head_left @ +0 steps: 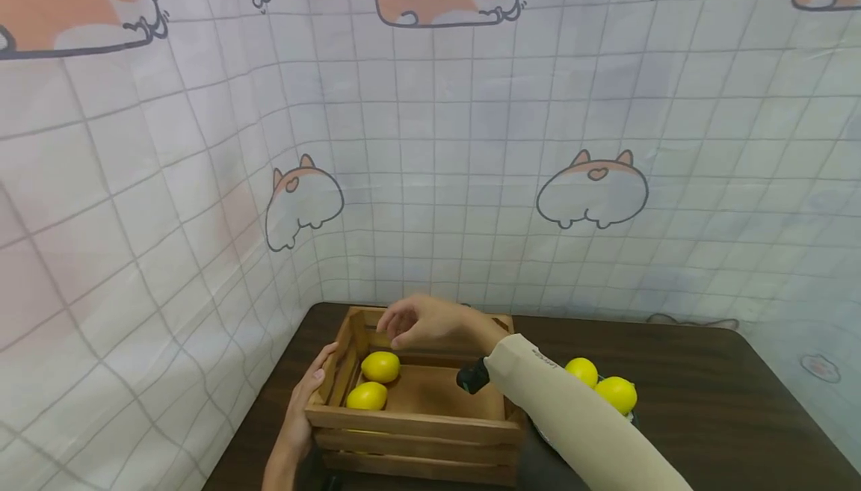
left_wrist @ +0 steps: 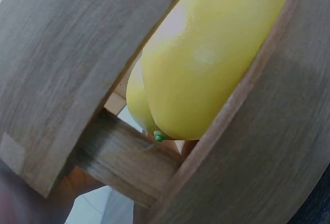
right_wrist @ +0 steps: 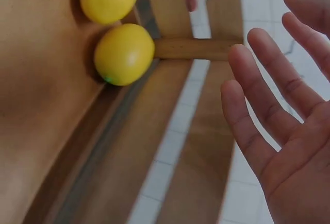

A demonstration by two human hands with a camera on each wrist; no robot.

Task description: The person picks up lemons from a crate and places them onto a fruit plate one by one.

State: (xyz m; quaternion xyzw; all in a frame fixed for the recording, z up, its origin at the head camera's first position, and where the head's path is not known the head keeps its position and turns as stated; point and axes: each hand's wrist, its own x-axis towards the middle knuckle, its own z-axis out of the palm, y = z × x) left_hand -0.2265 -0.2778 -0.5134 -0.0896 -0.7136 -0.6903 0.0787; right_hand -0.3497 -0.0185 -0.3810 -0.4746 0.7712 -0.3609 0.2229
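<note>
A slatted wooden crate (head_left: 420,442) stands on the dark table. Yellow lemons lie along its left side: one lemon (head_left: 380,366) farther back, another lemon (head_left: 367,396) nearer. The right wrist view shows these lemons (right_wrist: 124,54) with part of a third at its top edge. My left hand (head_left: 301,405) grips the crate's left side, a fingertip showing at a gap between slats; a lemon (left_wrist: 206,59) shows close behind the slats in the left wrist view. Over the crate's back left part my right hand (head_left: 427,320) hovers with fingers loosely bent, holding nothing.
Right of the crate, two more lemons (head_left: 615,395) are visible on a dish, partly hidden by my right sleeve (head_left: 572,416). A gridded cloth (head_left: 457,140) with cartoon dogs hangs behind and left of the dark table (head_left: 706,394).
</note>
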